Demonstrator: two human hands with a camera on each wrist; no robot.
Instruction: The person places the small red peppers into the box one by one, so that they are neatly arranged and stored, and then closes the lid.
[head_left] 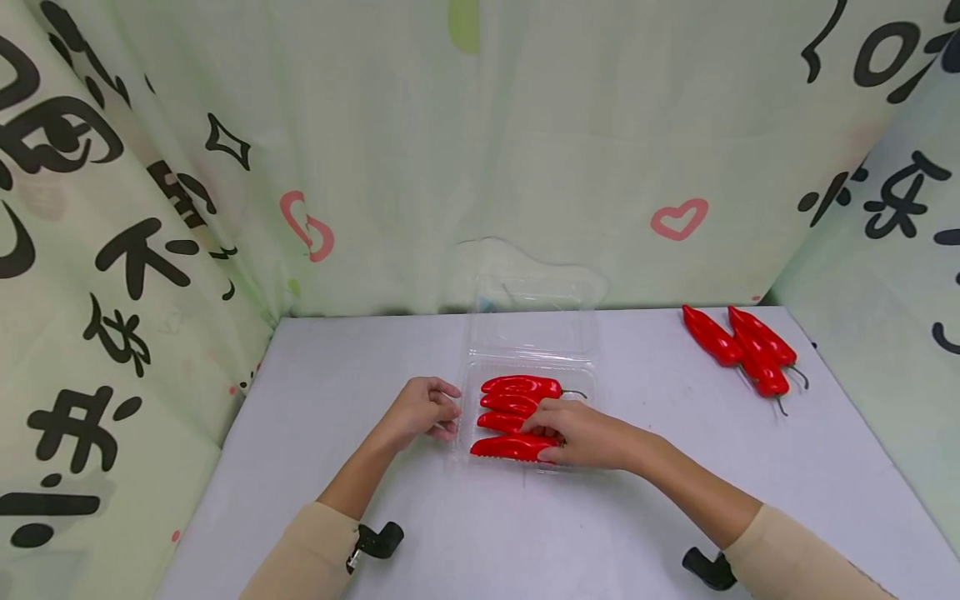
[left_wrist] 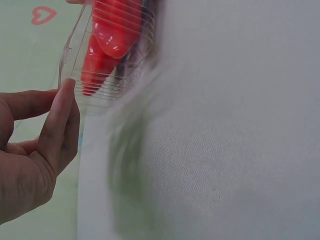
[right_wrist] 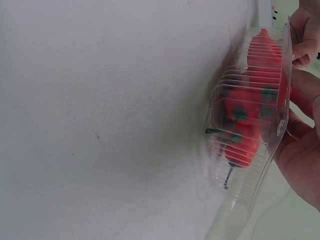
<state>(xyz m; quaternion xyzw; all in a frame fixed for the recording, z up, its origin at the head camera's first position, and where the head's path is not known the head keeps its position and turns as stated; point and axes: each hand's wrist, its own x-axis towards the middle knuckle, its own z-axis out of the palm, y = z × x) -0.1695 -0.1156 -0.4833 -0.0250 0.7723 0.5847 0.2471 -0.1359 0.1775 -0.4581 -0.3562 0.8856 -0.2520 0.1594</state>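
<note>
A clear plastic clamshell box point(head_left: 534, 337) lies on the table with its lid raised at the back. Several red chili peppers point(head_left: 517, 385) lie crosswise in its tray, one behind another. My left hand point(head_left: 427, 408) is at the tray's left rim; in the left wrist view thumb and fingers point(left_wrist: 64, 100) pinch that edge. My right hand point(head_left: 588, 433) reaches over the tray from the right, its thumb and fingers holding the front chili pepper point(head_left: 504, 448) near its stem end. Through the ribbed wall, the right wrist view shows peppers point(right_wrist: 242, 145) and dark green stems.
Three more red chili peppers point(head_left: 753, 354) lie in a pile at the table's back right corner. A pale printed curtain point(head_left: 420, 167) hangs behind the white table point(head_left: 660, 500) and along both sides. The raised lid leans close to the curtain.
</note>
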